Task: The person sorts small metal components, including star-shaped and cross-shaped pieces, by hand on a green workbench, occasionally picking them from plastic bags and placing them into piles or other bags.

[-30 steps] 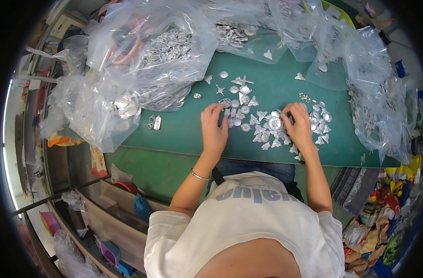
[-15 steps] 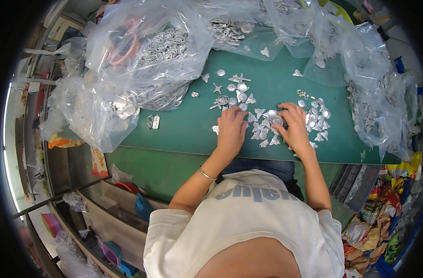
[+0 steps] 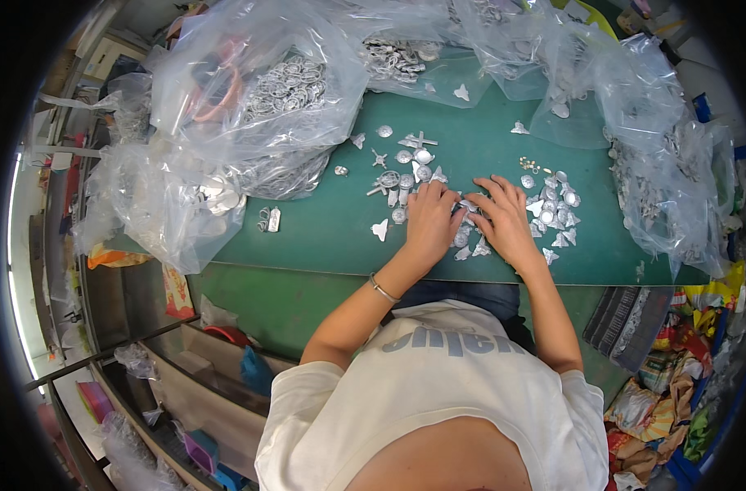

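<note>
My left hand point(image 3: 430, 222) lies over a pile of small silver metal pieces, its fingers stretched and slightly apart. Close beside it, my right hand point(image 3: 504, 225) has its fingers spread and touches the same pile. Both thumbs point inward among the pieces point(image 3: 461, 237), many of them winged or round; the hands hide part of the pile. Left of my left hand are a cross-shaped piece point(image 3: 422, 139), round discs point(image 3: 423, 155) and a lone flat piece point(image 3: 379, 230). A second heap of silver charms point(image 3: 546, 214) lies right of my right hand, near tiny gold-coloured bits point(image 3: 530, 164).
The green table point(image 3: 307, 237) carries clear plastic bags point(image 3: 287, 86) of metal parts at the left and back, and another bag point(image 3: 659, 188) at the right. Small ring-like pieces point(image 3: 268, 219) lie left. Open drawers point(image 3: 209, 385) stand below left, colourful packages point(image 3: 659, 393) below right.
My left hand has moved right, over the pile, uncovering the lone flat piece. My right hand has shifted slightly left, so the hands are closer together. The round disc near my right fingers is now covered.
</note>
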Tool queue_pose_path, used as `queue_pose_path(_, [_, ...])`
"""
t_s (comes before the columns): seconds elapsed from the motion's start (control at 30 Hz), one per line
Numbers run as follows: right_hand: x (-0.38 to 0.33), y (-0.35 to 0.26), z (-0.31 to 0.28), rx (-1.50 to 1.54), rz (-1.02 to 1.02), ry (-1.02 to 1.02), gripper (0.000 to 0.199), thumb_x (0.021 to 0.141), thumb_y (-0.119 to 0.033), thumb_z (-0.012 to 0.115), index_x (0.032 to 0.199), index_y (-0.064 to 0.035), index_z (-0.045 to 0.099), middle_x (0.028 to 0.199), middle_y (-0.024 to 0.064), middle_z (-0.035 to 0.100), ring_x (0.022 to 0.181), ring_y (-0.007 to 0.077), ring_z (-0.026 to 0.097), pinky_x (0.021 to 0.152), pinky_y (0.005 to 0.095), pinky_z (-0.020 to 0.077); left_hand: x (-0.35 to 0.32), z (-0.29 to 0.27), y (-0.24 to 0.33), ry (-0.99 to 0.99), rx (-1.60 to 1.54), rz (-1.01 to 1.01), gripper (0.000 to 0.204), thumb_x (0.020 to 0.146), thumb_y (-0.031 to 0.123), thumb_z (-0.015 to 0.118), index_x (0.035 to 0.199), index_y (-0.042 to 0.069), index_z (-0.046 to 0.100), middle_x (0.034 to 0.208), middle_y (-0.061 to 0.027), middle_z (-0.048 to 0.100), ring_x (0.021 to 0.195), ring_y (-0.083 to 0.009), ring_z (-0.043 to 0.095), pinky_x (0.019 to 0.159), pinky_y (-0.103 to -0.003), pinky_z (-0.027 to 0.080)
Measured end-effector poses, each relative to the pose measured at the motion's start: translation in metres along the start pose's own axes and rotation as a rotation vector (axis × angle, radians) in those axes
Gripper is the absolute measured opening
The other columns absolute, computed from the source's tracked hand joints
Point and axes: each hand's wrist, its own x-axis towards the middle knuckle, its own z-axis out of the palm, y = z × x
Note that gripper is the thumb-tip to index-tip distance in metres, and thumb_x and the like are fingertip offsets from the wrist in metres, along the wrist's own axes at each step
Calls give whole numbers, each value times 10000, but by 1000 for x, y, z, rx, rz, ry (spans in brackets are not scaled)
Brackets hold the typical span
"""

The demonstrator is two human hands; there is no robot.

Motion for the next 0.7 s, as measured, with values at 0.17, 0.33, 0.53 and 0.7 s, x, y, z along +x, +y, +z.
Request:
queue_pose_path(0.17, [-8,13,-1,-55,25,58,128,724,-48,656,843,-60,609,1047,78,569,1068,286,502,908,420,335,-3,1,-3,12,15,14,189,708,73,695,880,73,617,890,-60,518,881,-244,495,728,-369,346])
queue_pose_path(0.33, [-13,11,-8,41,69,74,119,738,-9,621,849,-50,609,991,83,587,1025,272,525,893,391,347,0,2,-4,-14,10,12,187,711,62,687,887,65,623,872,-66,524,876,-258,506,728,-373,360])
queue_pose_path(0.53, [-16,0,-17,383,260,154,101,784,7,597,882,-7,617,948,111,605,932,267,567,826,343,420,8,-15,2,-154,-1003,-596,116,839,109,641,936,44,634,872,-37,598,812,-143,554,698,-262,432])
queue_pose_path(0.7, [-15,-9,-19,520,279,130,94,804,20,588,893,19,617,912,125,616,855,236,594,769,299,456,9,-31,-3,-418,-1786,-821,189,915,174,551,978,7,612,874,-41,605,793,-119,555,708,-255,453])
